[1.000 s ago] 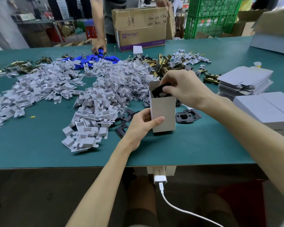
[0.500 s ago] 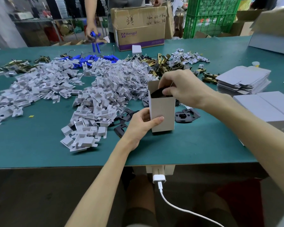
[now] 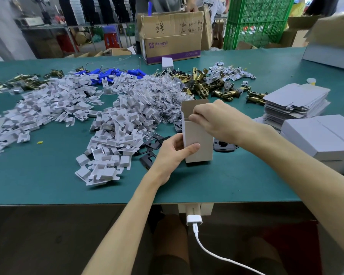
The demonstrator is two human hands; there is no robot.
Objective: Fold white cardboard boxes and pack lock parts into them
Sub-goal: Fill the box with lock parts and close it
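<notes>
At the green table (image 3: 236,181), our left hand (image 3: 173,153) grips the upright white box (image 3: 200,142) near its base while our right hand (image 3: 214,120) pinches its open top rim. Packing seems in hand; next, the lid flap (image 3: 189,106) needs folding down.

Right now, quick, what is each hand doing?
Left hand: grips the upright white box low on its side.
Right hand: fingers curled at the box's open top; what they pinch, if anything, cannot be told.

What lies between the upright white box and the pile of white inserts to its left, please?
In the head view, black plates lie on the mat there, and the left hand gripping the box reaches over them.
</notes>
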